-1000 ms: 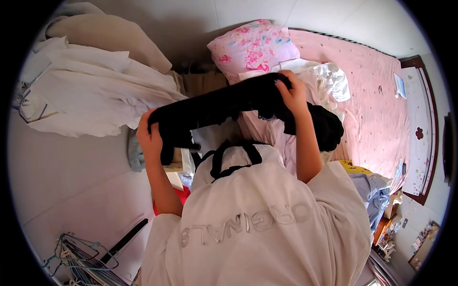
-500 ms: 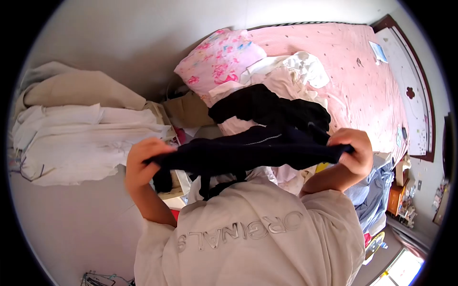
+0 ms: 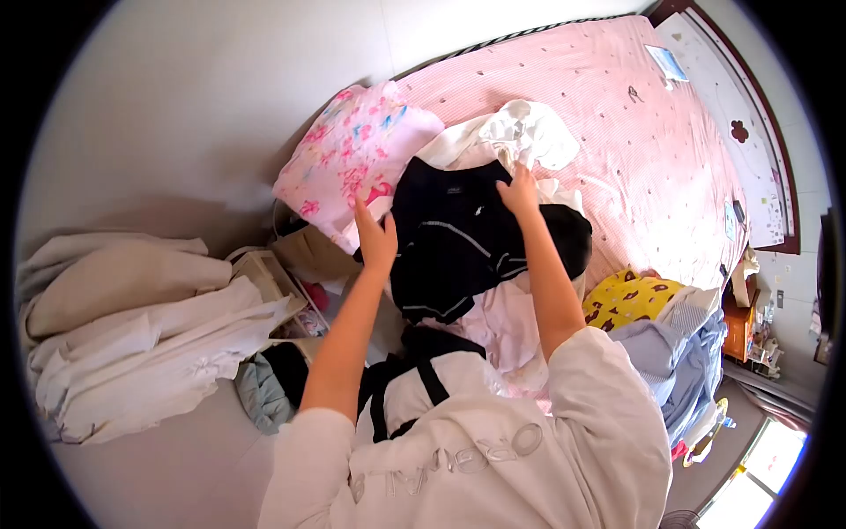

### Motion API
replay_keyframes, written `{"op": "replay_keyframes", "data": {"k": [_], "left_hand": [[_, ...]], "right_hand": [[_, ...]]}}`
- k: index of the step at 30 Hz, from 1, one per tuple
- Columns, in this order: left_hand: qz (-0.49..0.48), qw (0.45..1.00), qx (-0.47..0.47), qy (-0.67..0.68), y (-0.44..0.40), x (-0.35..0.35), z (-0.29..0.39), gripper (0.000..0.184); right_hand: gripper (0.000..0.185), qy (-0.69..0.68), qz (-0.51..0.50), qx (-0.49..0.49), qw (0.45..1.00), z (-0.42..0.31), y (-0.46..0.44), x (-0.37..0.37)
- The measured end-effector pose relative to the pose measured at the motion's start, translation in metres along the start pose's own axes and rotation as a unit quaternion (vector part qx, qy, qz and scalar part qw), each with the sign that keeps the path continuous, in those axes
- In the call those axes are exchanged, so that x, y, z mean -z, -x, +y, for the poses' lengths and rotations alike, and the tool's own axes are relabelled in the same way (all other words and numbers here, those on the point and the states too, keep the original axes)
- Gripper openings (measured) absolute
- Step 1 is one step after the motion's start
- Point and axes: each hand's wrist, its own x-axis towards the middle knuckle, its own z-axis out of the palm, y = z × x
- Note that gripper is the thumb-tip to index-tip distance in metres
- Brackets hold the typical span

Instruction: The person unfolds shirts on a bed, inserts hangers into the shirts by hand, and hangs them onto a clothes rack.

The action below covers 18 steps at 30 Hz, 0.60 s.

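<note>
A black top (image 3: pixel 445 256) with white seam stitching, a small white logo and a label inside its upper edge lies spread on a heap of clothes on the bed. My left hand (image 3: pixel 376 238) is at its left edge, thumb and fingers apart. At its upper right edge, my right hand (image 3: pixel 520 189) has fingers stretched out and thumb apart, close to or touching the cloth. Another black garment (image 3: pixel 568 236) shows from under the top's right side. White clothes (image 3: pixel 533 132) lie behind it, and a pale pink garment (image 3: pixel 507 326) lies in front.
The bed (image 3: pixel 634 167) has a pink dotted sheet. A floral pillow (image 3: pixel 357 150) rests by the wall. To the right are a yellow patterned cloth (image 3: pixel 630 298) and blue clothes (image 3: pixel 692 366). White clothes (image 3: pixel 150 353) hang at the left beside a cream drawer unit (image 3: pixel 264 275).
The black top, stretched between both closed hands before, now lies spread on the clothes heap. Both hands have moved forward and closer together, and their fingers have opened. The view has shifted.
</note>
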Motion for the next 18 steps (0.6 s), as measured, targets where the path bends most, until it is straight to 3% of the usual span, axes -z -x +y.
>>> {"op": "replay_keyframes", "data": {"k": [2,4,5,6,8,10,12,15,16,18], "left_hand": [[-0.087,0.992,0.086,0.016,0.047,0.0,-0.008,0.068],[-0.117,0.985,0.101,0.074,0.099,0.007,-0.026,0.069],[-0.142,0.986,0.075,-0.033,0.126,0.016,-0.041,0.07],[-0.139,0.979,0.147,0.035,0.151,0.025,-0.051,0.072],[-0.171,0.95,0.255,-0.048,0.202,0.051,-0.08,0.071],[-0.154,0.916,0.371,-0.02,0.236,0.075,-0.096,0.07],[-0.147,0.884,0.43,-0.11,0.259,0.1,-0.107,0.071],[-0.146,0.857,0.465,-0.17,0.271,0.123,-0.125,0.074],[-0.13,0.852,0.467,-0.197,0.272,0.126,-0.129,0.076],[-0.092,0.855,0.476,-0.183,0.268,0.123,-0.134,0.076]], "right_hand": [[0.064,-0.049,-0.007,0.003,0.999,-0.002,-0.017,-0.02],[0.064,-0.089,-0.011,-0.018,0.996,0.001,-0.042,-0.049],[0.065,-0.085,-0.021,-0.022,0.996,0.003,-0.053,-0.064],[0.066,-0.08,-0.029,-0.025,0.996,0.005,-0.065,-0.077],[0.057,-0.074,-0.063,0.015,0.995,0.016,-0.09,-0.099],[0.05,0.034,-0.119,-0.002,0.992,0.016,-0.109,-0.114],[0.041,0.095,-0.165,-0.002,0.982,0.026,-0.127,-0.144],[0.041,0.077,-0.155,-0.023,0.985,0.022,-0.125,-0.146],[0.043,0.114,-0.209,-0.061,0.969,0.014,-0.129,-0.137],[0.039,0.047,-0.13,-0.015,0.99,0.018,-0.123,-0.133]]}}
